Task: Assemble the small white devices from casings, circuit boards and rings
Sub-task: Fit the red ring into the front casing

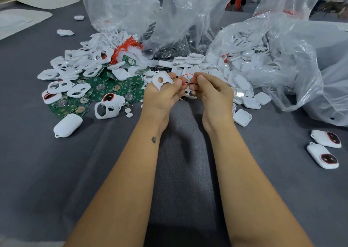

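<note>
Two hands pinch one thin red cord loop [188, 76] between their fingers above the grey tabletop [56, 171].
Left hand [163, 94] also grips a white plastic casing with holes [162, 80]; right hand [211, 92] pinches the cord. Green circuit boards [98, 91] and white ring frames [75, 66] lie heaped beyond, left.

Grey felt table [47, 171] — heaped white casings [75, 66], green circuit boards [98, 92], clear plastic bags [282, 58], two finished devices [324, 148]
</note>
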### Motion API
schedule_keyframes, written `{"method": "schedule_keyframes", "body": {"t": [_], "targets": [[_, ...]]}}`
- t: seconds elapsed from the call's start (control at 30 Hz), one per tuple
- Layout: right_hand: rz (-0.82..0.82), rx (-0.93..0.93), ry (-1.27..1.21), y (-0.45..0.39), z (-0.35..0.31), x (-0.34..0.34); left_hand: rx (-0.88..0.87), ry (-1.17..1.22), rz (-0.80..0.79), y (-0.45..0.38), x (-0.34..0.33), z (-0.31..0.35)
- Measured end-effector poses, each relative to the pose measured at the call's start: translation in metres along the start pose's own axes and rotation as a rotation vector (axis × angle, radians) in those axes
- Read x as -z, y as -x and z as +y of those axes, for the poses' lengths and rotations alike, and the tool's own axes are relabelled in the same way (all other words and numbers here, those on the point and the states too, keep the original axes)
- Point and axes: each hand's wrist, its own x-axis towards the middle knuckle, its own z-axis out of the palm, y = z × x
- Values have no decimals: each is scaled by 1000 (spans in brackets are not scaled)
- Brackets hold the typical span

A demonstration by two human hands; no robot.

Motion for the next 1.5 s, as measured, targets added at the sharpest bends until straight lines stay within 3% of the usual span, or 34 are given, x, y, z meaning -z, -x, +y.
{"method": "schedule_keyframes", "body": {"t": [0.63, 0.77, 0.9, 1.03, 1.27, 1.5], "targets": [[-122, 19, -45, -4, 2, 4, -122, -28, -80, 0, 0, 0], [-84, 4, -48, -3, 1, 3, -84, -15, -64, 0, 0, 1], [-68, -3, -58, -3, -1, 2, 22, 69, 75, -2, -2, 6], [-62, -12, -65, -3, -1, 1, 97, 157, 38, -2, -1, 9], [14, 19, 47, -3, 1, -1, 134, 30, 79, -3, -3, 5], [37, 55, 171, -1, 1, -2, 31, -85, 82, -5, -2, 0]]}}
